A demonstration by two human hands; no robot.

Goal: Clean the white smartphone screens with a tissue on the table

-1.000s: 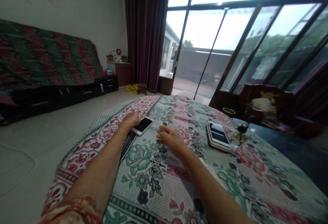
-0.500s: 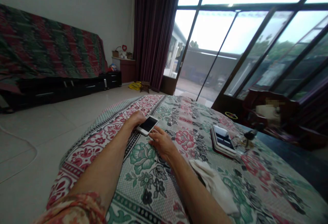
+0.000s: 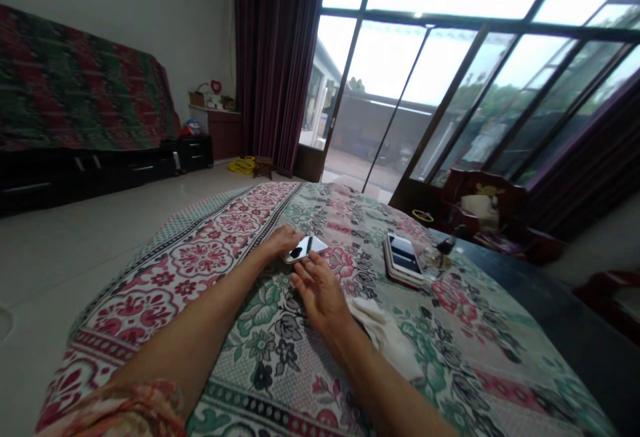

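Note:
A white smartphone (image 3: 309,245) lies over the flowered cloth (image 3: 240,223), its screen up and shining with reflected window light. My left hand (image 3: 284,241) is closed on the phone's left edge. From the near side, my right hand (image 3: 323,290) reaches to the phone's lower edge. Its fingers are stretched out and slightly apart, the tips at or touching that edge. Right of my hands, a white tablet-like device (image 3: 404,254) rests on a stack with a dark red edge. Beside my right forearm lies a crumpled white cloth (image 3: 387,337).
Past the stack stands a small dark object (image 3: 445,245) among clear items I cannot make out. A dark tabletop (image 3: 520,290) shows at right. Beyond are a wooden chair (image 3: 480,187), glass doors, a purple curtain (image 3: 270,63) and a yellow bag (image 3: 243,165) on the floor.
The view has swung right, so the room has shifted left in the picture. The phone has moved rightward on the cloth and tilted, with its screen turning from dark to bright with reflection.

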